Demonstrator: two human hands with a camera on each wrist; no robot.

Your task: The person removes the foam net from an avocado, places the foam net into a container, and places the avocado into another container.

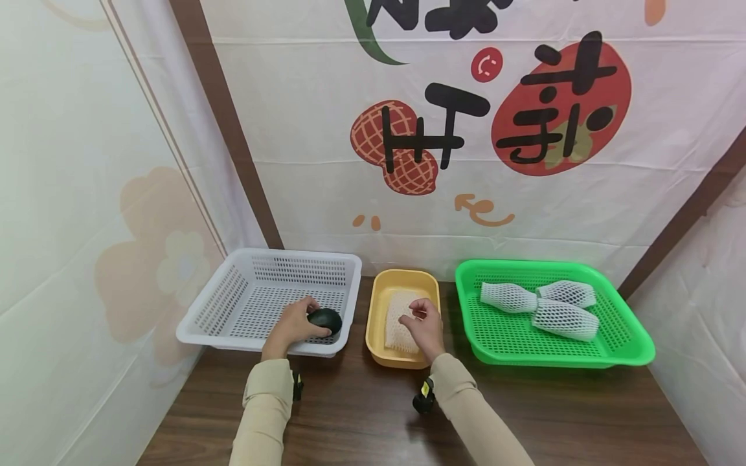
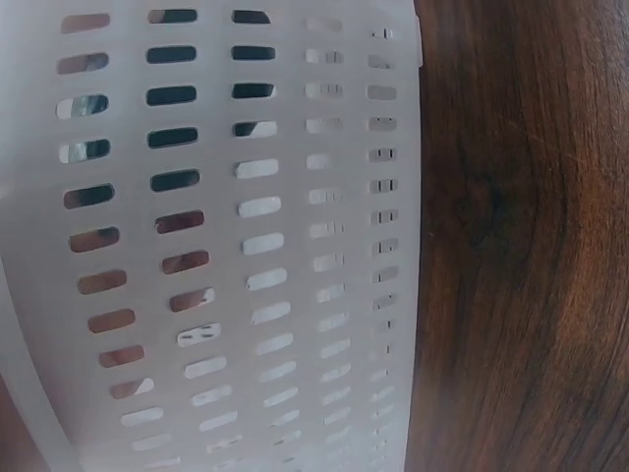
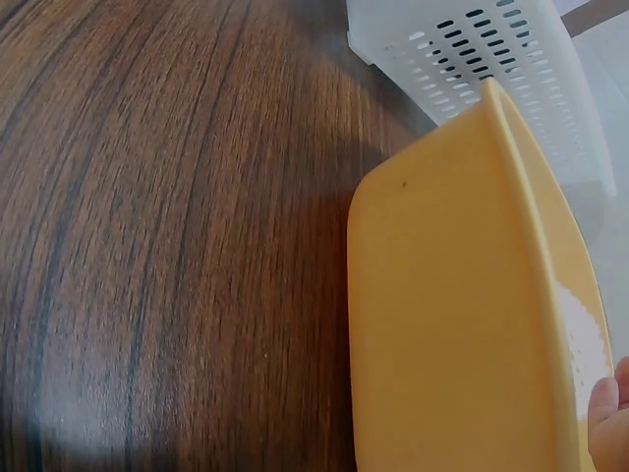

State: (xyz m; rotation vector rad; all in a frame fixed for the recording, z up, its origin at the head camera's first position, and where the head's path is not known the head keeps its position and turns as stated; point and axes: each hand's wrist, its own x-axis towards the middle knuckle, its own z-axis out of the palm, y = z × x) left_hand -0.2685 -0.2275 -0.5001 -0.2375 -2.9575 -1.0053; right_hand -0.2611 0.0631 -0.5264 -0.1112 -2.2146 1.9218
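My left hand [image 1: 296, 325] grips a dark green avocado [image 1: 325, 321], thumb on the near side and fingers over the far side. Both are at the right end of the white plastic basket [image 1: 198, 333]. In the left wrist view, dark green shows through the slots of the basket wall [image 2: 211, 285]. Above the yellow bin [image 1: 377, 294] hovers my right hand [image 1: 427, 329], fingers bent, with a gap between thumb and forefinger. Beneath it lie white foam net sleeves [image 1: 397, 327]. The right wrist view catches only its fingertips [image 3: 602, 401] beside the bin's rim.
On the right stands a green plastic basket [image 1: 495, 349] with three white foam net sleeves [image 1: 565, 318] lying in it. All the containers are on a dark wooden table [image 1: 361, 414], against a printed cloth backdrop [image 1: 303, 162]. Cloth walls stand at both sides.
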